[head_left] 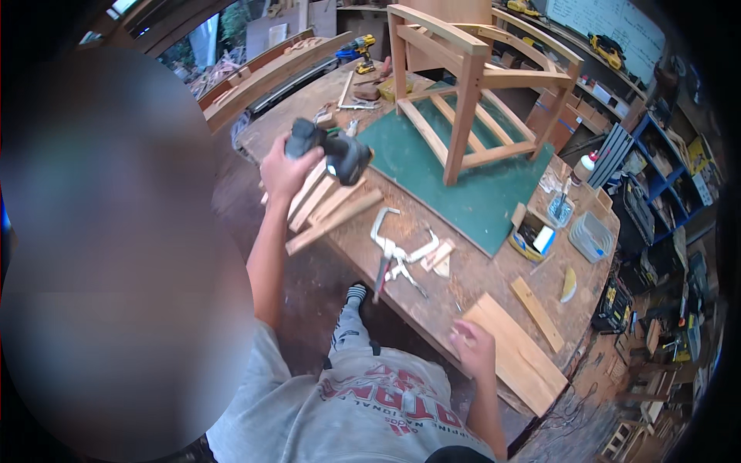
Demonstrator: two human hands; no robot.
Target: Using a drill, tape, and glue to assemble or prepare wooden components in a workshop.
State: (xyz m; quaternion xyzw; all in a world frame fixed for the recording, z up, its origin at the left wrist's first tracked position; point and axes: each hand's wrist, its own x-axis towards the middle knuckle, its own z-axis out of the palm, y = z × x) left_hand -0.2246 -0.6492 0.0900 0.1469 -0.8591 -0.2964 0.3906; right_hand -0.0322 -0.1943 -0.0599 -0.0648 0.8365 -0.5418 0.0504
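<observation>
My left hand (284, 171) is closed round the grip of a dark cordless drill (349, 160), held up over the near left part of the workbench. Below it lie several wooden strips (333, 220), stacked loosely at the bench edge. My right hand (473, 347) is beside a wide wooden board (509, 351) at the near right, its fingers drawn together; whatever they pinch is too small to make out. Between my hands lie a metal locking clamp (395, 248) and small wood offcuts (438, 258). A wooden chair frame (465, 108) stands farther back.
Under the chair frame lies a green board (482, 224). To the right are an open box (532, 231), a clear plastic tub (591, 236), a glue bottle (584, 167) and a narrow wooden slat (537, 315). A yellow drill (361, 52) stands at the back left.
</observation>
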